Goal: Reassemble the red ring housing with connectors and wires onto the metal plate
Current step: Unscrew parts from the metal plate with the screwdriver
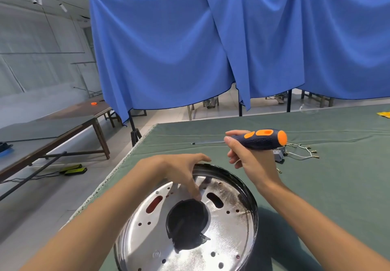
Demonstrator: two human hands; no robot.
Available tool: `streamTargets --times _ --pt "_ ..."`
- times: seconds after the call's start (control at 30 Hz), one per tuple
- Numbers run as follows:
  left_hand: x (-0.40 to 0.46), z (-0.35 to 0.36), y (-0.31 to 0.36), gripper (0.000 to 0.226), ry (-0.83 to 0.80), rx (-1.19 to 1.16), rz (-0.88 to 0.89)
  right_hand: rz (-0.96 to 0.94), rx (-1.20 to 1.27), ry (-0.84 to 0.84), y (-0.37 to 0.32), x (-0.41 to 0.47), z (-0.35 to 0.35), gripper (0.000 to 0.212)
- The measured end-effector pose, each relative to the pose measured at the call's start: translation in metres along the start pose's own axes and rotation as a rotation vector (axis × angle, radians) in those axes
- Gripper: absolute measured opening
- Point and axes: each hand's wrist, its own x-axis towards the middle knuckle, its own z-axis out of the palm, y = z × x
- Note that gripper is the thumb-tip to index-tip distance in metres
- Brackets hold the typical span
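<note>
Left hand (179, 171) is curled w/ fingertips pressed into the metal plate (190, 228) at the table's (316, 186) near left edge, while a screwdriver (259, 138) is gripped level by the right hand (251, 161), wires (304, 152) lying behind.

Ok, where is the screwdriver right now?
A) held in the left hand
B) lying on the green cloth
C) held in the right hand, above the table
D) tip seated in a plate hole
C: the right hand grips the screwdriver by its handle, raised, with its shaft pointing left, clear of the plate.
</note>
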Motion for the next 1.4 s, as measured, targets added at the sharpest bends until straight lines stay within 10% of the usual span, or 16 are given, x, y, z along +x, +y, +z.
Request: streamTargets --times 1.03,1.4 --pt "-0.069 0.017 -0.048 0.097 0.013 -0.067 -0.362 -0.180 -0.268 -0.083 -0.003 -0.026 0.039 0.013" --pt "-0.103 0.044 -0.103 0.018 0.120 -0.743 -0.445 -0.146 -0.384 -0.082 0.004 -0.028 0.044 0.012"
